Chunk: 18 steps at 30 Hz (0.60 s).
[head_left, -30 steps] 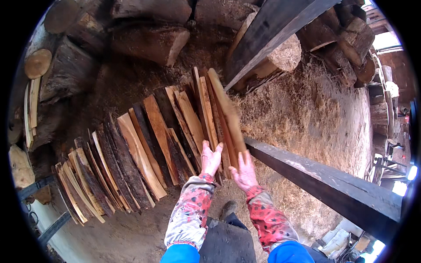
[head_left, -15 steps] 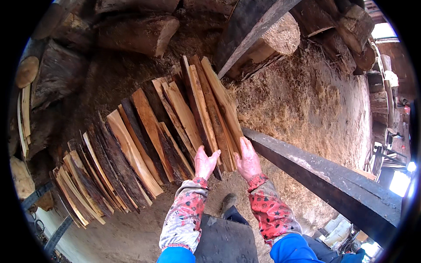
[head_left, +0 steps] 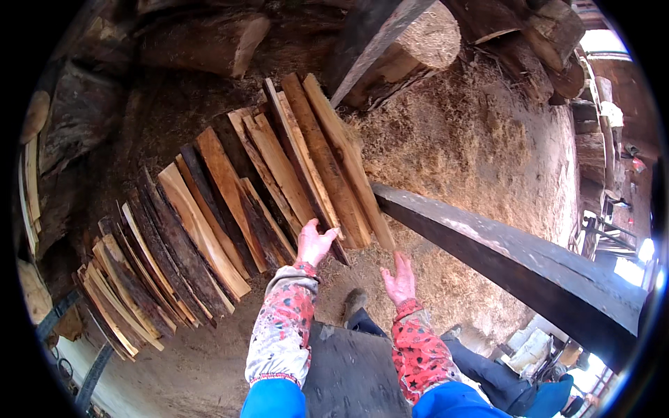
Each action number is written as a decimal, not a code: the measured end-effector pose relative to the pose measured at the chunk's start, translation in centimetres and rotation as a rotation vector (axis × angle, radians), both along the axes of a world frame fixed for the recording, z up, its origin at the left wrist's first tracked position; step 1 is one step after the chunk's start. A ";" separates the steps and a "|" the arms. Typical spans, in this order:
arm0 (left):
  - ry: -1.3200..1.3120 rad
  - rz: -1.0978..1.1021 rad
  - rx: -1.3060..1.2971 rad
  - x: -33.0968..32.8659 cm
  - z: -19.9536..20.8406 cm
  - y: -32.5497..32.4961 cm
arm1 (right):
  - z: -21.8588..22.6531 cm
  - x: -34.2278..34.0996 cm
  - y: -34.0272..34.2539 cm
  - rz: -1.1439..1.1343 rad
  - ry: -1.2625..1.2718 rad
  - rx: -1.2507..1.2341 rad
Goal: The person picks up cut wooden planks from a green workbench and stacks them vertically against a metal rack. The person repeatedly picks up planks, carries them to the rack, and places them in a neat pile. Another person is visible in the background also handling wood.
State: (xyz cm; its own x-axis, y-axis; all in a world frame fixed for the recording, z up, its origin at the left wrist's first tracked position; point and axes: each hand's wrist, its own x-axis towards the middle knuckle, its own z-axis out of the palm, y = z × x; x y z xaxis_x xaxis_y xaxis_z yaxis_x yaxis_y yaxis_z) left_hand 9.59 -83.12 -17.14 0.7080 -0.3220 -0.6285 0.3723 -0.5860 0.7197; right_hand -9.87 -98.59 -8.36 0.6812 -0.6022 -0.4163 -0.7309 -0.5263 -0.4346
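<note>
right hand [head_left: 399, 281] has drawn back, near the tip of the end plank [head_left: 350, 160].

Looks open over the sawdusty floor [head_left: 453, 143], 2 o'clock from mid-view; gets blocked by wooden slats [head_left: 202, 226] from 8 to 12, dark beam [head_left: 516, 254] around 4.

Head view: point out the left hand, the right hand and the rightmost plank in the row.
Left hand [head_left: 316, 244], head view: middle of the hand.
Right hand [head_left: 400, 280], head view: middle of the hand.
Rightmost plank [head_left: 352, 164], head view: mid-length of its face.
</note>
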 end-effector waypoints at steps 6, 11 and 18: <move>0.200 -0.089 0.000 -4.6 4.8 3.5 | 2.9 -4.4 2.6 -0.155 0.289 0.219; 0.307 -0.175 0.088 -9.5 9.7 8.6 | 4.1 -10.9 6.5 -0.318 0.273 0.415; 0.314 -0.140 0.162 -11.4 14.6 16.4 | 9.8 -10.1 11.0 -0.379 0.255 0.585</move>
State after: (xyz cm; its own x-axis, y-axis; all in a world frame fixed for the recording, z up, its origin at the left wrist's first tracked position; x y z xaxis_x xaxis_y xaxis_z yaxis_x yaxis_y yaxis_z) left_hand -1.82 -66.74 -2.52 0.4291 -0.2801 -0.8587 0.4686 -0.7438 0.4767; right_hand -19.99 -87.63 1.45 0.3097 -0.4078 -0.8589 -0.9321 0.0480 -0.3589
